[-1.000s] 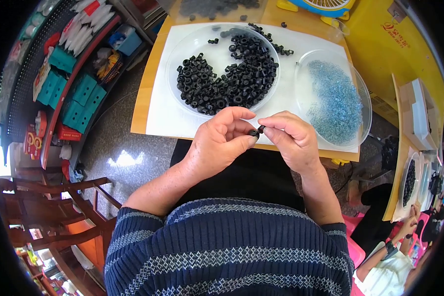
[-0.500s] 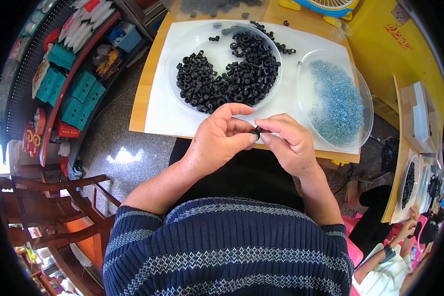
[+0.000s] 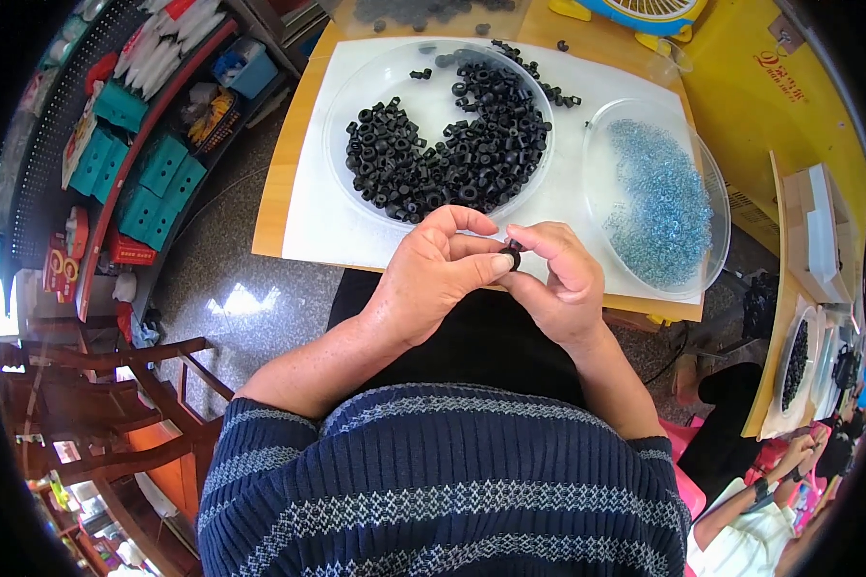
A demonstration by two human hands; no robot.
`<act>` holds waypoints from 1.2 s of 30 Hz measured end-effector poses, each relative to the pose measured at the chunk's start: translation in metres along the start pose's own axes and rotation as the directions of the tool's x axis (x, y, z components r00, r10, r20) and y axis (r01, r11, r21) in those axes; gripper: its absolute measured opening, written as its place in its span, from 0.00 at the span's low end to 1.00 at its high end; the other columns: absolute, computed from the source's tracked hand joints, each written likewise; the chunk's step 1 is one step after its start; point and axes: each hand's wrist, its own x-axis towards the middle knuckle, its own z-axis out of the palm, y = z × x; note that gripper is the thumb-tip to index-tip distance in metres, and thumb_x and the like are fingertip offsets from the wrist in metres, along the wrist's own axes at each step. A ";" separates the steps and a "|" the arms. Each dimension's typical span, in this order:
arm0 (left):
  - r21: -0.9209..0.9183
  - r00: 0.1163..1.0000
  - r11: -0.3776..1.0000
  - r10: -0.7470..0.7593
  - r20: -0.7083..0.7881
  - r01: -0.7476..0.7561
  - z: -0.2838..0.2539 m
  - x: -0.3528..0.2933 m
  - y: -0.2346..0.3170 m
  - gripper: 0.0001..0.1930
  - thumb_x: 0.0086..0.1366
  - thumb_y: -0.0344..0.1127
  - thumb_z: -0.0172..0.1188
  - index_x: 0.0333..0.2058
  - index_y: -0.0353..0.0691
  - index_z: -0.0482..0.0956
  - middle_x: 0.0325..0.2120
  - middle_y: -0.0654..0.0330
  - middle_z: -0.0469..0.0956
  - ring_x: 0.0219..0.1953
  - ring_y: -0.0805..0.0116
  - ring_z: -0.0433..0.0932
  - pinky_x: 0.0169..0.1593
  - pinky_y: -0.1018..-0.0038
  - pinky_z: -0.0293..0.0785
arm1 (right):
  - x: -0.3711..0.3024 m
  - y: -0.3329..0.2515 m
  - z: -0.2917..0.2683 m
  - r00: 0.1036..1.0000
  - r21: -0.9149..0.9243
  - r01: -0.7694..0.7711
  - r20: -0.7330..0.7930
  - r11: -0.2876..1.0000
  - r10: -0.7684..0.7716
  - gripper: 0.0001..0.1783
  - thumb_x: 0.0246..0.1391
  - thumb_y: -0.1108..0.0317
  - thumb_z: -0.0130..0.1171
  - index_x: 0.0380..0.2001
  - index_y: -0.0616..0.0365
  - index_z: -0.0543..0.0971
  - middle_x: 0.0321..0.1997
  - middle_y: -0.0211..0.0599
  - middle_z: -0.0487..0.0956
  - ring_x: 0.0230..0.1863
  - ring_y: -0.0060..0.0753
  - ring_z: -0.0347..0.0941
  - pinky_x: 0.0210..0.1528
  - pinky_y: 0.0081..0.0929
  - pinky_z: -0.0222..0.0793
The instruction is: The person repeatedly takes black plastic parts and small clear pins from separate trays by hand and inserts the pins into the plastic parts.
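Observation:
A small black ring-shaped part (image 3: 512,258) is pinched between my two hands just off the table's front edge. My left hand (image 3: 428,269) closes its thumb and fingers on one side of it, while my right hand (image 3: 563,288) grips the other side between thumb and forefinger. Fingertips partly hide the part. Just beyond my hands, a round clear dish (image 3: 348,101) holds many loose black parts (image 3: 452,159) of the same sort. To the right, a second clear dish (image 3: 597,159) carries a heap of tiny clear-blue pieces (image 3: 659,212).
Both dishes rest on a white sheet (image 3: 308,183) over a wooden table (image 3: 271,207). Loose black bits lie behind the left dish. A blue-and-yellow fan (image 3: 645,14) stands at the back. Another person's hands (image 3: 799,454) work at the far right beside a similar dish.
The black part is tipped more upright between my fingertips and shows more of itself. My right hand's fingers have shifted slightly. The dishes have not moved.

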 end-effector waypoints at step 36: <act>0.116 1.000 0.993 -0.010 -0.018 0.012 -0.003 0.003 -0.008 0.07 0.53 0.27 0.57 0.31 0.31 0.72 0.27 0.61 0.74 0.29 0.78 0.72 0.34 0.84 0.70 | 0.005 -0.006 0.005 0.982 -0.377 0.190 0.079 0.907 -0.172 0.25 0.27 0.73 0.65 0.37 0.61 0.72 0.32 0.36 0.74 0.34 0.37 0.70 0.38 0.28 0.65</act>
